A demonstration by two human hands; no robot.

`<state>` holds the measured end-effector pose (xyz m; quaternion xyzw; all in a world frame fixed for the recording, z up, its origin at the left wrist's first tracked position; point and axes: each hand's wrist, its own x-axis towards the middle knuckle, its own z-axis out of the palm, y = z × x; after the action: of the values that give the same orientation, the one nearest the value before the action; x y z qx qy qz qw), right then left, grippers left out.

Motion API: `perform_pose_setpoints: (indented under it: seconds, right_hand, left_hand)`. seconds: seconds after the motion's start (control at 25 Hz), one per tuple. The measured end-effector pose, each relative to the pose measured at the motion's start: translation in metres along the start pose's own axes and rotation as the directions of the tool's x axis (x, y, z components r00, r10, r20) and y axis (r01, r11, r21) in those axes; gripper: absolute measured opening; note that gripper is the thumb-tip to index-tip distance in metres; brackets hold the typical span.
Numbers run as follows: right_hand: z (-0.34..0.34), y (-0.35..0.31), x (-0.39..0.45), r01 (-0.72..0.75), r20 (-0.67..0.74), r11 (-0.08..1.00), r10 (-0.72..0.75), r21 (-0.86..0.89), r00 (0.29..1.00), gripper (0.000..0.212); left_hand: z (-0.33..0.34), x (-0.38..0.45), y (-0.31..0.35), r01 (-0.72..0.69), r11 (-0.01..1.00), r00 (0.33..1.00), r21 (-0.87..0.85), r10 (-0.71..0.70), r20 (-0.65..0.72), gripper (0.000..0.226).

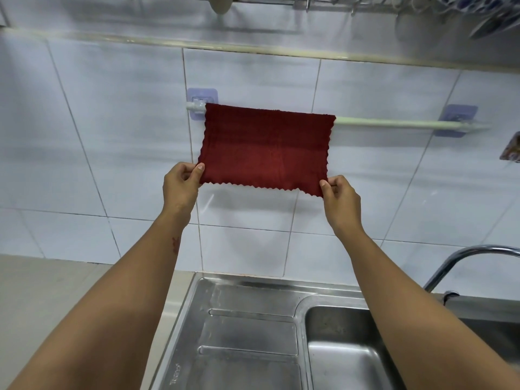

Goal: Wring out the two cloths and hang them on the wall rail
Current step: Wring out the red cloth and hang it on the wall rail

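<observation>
I see my left hand [180,187] pinching the red cloth's [266,149] lower left corner; the cloth drapes over the left end of the wall rail [399,123]. My right hand [339,201] pinches its lower right corner. Sink [253,319] below, tap [461,260] at right.

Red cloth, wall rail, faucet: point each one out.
red cloth [267,147], head view, middle of the hanging front face
wall rail [394,123], head view, bare stretch right of the cloth
faucet [461,257], head view, curved chrome spout
</observation>
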<state>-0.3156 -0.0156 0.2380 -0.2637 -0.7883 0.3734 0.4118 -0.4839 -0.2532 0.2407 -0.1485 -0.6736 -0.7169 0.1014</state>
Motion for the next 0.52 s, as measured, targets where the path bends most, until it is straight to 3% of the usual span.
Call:
perform_pose_setpoints:
  seconds: [0.28, 0.52]
  right_hand:
    - [0.002, 0.001, 0.004, -0.011, -0.010, 0.999, 0.010, -0.049, 1.000, 0.020]
    - [-0.003, 0.015, -0.011, -0.102, 0.082, 0.989, 0.111, -0.106, 0.990, 0.020]
  left_hand:
    - [-0.002, 0.002, -0.004, 0.050, 0.998, 0.999, 0.046, -0.050, -0.009, 0.012]
    - [-0.011, -0.025, -0.015, 0.149, 0.973, 0.989, 0.175, -0.150, -0.008, 0.016]
